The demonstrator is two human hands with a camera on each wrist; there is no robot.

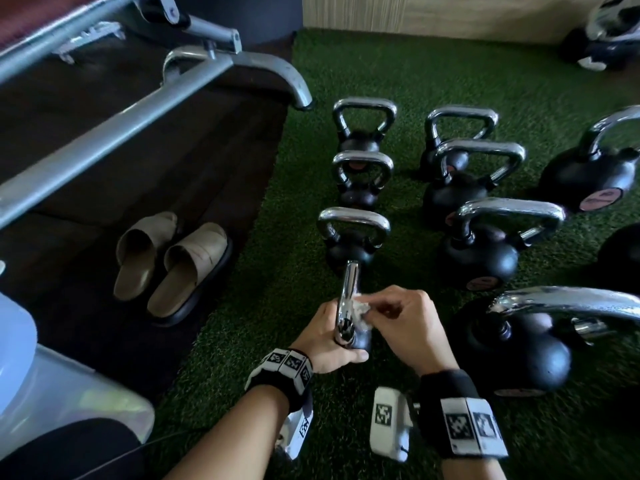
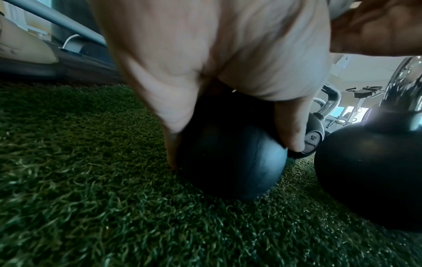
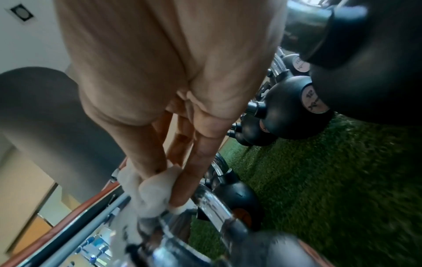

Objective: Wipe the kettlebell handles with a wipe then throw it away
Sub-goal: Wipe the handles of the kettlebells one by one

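A small black kettlebell [image 2: 230, 159] stands on green turf just in front of me, its chrome handle [image 1: 348, 299] seen edge-on. My left hand [image 1: 329, 337] grips the ball from the left, thumb and fingers curled around it. My right hand [image 1: 401, 317] pinches a crumpled white wipe [image 1: 360, 311] against the right side of the handle. In the right wrist view the wipe [image 3: 150, 189] sits between thumb and fingers, pressed on the chrome handle [image 3: 212, 204].
Several more chrome-handled kettlebells [image 1: 478, 251] stand in rows ahead and to the right on the turf [image 1: 415, 74]. A pair of beige slippers [image 1: 173, 265] lies on the dark floor at left, under a grey metal frame [image 1: 114, 129].
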